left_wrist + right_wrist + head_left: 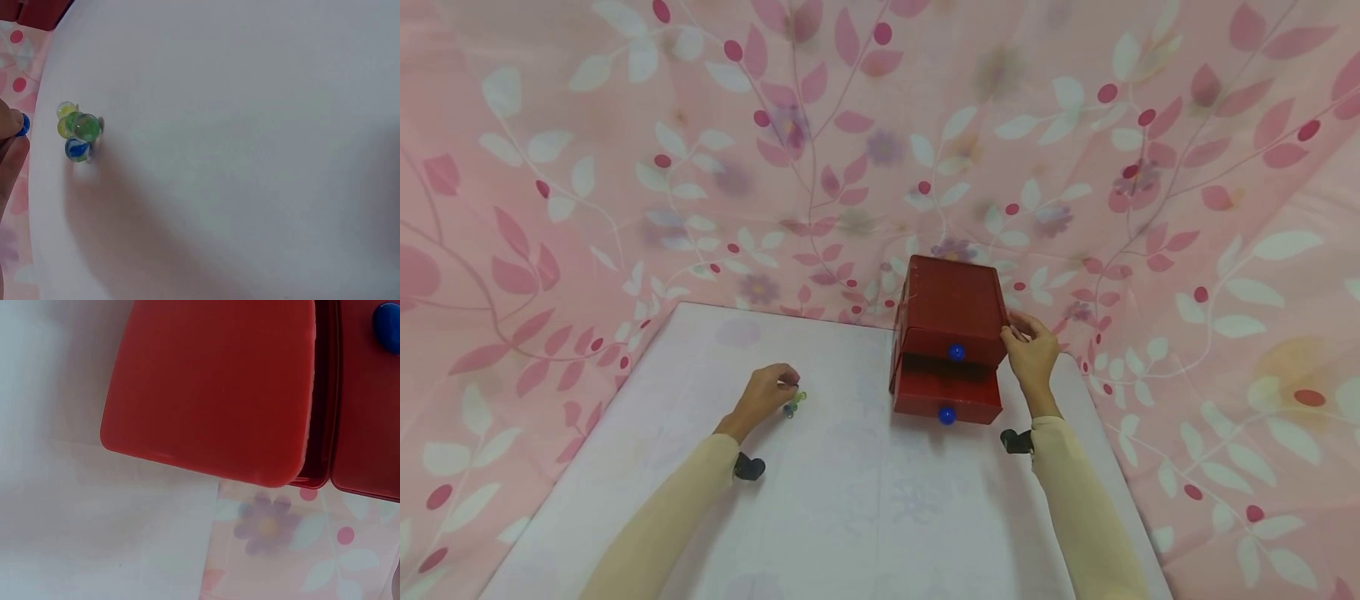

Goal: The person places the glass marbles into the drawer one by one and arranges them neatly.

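Note:
A red drawer box [958, 296] with blue ball knobs stands toward the back of the table, its lower drawer [946, 398] pulled out. My right hand [1033, 354] holds the box at its right side near the upper front corner; the right wrist view shows the drawer from close by, with the hand almost out of frame. Between thumb and fingers my left hand [766, 392] pinches a blue marble [24, 125] above the table. Close by lie several glass marbles [86, 127], green, yellowish and blue-white, clustered together. What the drawer contains cannot be made out.
A white cloth [850, 483] covers the table. Pink floral fabric [820, 167] hangs behind and along both sides. The open drawer juts forward from the box, and the marbles lie to its left.

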`<state>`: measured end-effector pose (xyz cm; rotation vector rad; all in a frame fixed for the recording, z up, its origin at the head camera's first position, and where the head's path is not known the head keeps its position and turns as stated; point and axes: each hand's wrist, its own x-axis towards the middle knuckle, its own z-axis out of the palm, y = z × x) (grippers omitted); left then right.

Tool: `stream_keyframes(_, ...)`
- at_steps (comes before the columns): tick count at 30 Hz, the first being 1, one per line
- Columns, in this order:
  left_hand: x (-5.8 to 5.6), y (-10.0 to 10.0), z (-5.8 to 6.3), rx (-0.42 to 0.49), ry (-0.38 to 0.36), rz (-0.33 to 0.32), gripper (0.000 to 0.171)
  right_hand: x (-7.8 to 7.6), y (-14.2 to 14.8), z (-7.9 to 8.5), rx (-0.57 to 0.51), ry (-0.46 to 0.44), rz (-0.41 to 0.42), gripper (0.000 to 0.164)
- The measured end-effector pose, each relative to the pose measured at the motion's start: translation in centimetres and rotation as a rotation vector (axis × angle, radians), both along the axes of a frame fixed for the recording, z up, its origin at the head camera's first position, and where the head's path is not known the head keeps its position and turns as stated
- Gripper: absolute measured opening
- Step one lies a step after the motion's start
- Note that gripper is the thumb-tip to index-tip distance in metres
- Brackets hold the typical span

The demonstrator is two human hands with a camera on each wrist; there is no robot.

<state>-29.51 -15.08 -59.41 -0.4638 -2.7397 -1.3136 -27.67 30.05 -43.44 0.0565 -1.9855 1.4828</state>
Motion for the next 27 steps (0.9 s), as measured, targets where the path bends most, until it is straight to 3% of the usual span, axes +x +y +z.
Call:
stream_keyframes(5, 0.0, 0.7, 0.6, 0.034, 0.046, -0.052, 0.018, -0.1, 0.0, 0.0, -0.009, -0.004, -0.002, 0.027)
stream_keyframes(16, -0.5, 3.0, 2.3, 0.072, 0.268, -0.121, 0.022, 0.1, -0.1, 0.2, -0.016, 0.002, 0.009, 0.027)
stream_keyframes(27, -0.5, 4.5, 3.3, 0.142, 0.307, -0.147, 0.024, 0.0, 0.0, 0.0, -0.002, 0.005, 0.005, 0.028)
